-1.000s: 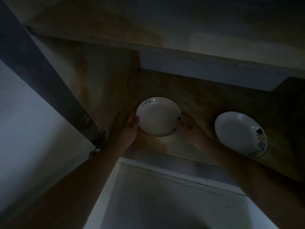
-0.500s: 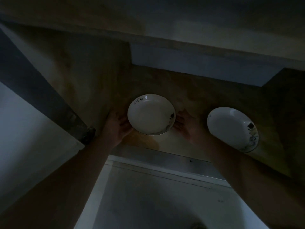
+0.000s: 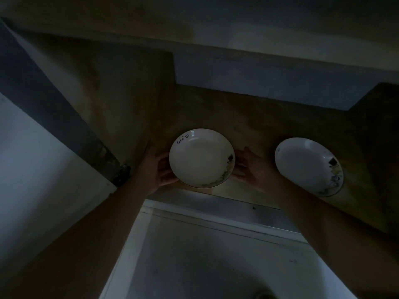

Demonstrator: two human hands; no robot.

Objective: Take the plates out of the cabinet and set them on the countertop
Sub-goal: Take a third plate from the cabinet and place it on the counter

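Near the front edge of the dim brown shelf, seen from the head camera, a white plate with the word "Life" on its rim sits between two hands. At its left rim the left hand has its fingers curled under the edge, gripping it. At its right rim the right hand has its fingers spread and fairly straight; whether they touch the plate cannot be told in the dark. A second white plate sits further right on the same shelf, apart from both hands. A white cabinet door stands open at the left.
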